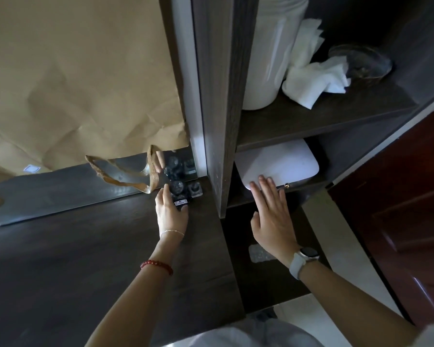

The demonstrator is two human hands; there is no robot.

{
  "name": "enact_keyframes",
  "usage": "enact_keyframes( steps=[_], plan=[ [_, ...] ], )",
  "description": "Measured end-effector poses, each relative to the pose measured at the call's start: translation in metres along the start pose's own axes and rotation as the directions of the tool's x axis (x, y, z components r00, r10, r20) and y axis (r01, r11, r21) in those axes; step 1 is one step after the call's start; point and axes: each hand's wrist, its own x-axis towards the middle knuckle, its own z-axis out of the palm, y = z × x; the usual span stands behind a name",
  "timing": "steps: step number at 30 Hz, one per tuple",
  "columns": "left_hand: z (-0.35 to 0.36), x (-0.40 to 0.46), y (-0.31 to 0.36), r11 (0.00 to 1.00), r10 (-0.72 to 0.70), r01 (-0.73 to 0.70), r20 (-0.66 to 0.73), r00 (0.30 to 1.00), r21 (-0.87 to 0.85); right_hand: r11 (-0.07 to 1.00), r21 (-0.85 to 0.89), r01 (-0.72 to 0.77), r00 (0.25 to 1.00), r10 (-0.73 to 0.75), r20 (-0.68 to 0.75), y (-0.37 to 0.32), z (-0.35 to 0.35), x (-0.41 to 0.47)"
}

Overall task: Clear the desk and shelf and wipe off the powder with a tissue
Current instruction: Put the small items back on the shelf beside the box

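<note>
Left hand (172, 212) grasps small dark bottles (179, 195) on the desk (85, 259); right hand (273, 214) flat, released, touching white case (283, 161).

Bottles (179, 190) stand at the counter's (85, 259) back right corner; right of them, shelves hold a pouch (281, 161) below tissues (313, 81).

The room was dim. A tall dark wood-grain upright panel (221, 96) rose beside a mirror (60, 181) along the wall. A reddish-brown panelled wooden door (398, 209) stood at the right, and pale glossy floor tiles (336, 246) caught some light below.
</note>
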Motion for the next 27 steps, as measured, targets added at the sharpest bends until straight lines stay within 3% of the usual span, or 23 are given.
enact_keyframes(
  steps=[5, 9, 13, 17, 19, 23, 27],
  plan=[
    [0.006, -0.072, 0.03, 0.941, 0.333, -0.339, -0.162, 0.929, -0.008, 0.975, 0.213, 0.064, 0.993, -0.041, -0.109, 0.018, -0.02, -0.008],
    [0.012, -0.098, 0.073, 0.876, 0.462, -0.476, -0.155, 0.873, -0.073, 0.979, 0.194, 0.055, 0.964, -0.002, -0.264, 0.051, -0.048, -0.001],
    [0.02, -0.107, 0.113, 0.904, 0.333, -0.39, -0.284, 0.899, -0.173, 0.98, 0.173, -0.099, 0.944, 0.148, -0.295, 0.089, -0.063, 0.019],
    [0.034, -0.124, 0.131, 0.878, 0.379, -0.462, -0.408, 0.831, -0.125, 0.918, 0.329, -0.221, 0.943, 0.288, -0.169, 0.104, -0.062, 0.038],
    [0.048, -0.131, 0.131, 0.889, 0.395, -0.449, -0.342, 0.853, -0.093, 0.894, 0.374, -0.246, 0.951, 0.297, -0.084, 0.106, -0.058, 0.042],
    [0.067, -0.122, 0.142, 0.946, 0.287, -0.31, -0.207, 0.935, -0.093, 0.854, 0.446, -0.268, 0.953, 0.303, -0.008, 0.105, -0.053, 0.042],
    [0.075, -0.089, 0.167, 0.986, 0.004, -0.019, -0.089, 0.996, -0.167, 0.811, 0.479, -0.335, 0.934, 0.352, 0.057, 0.105, -0.054, 0.043]
  ],
)
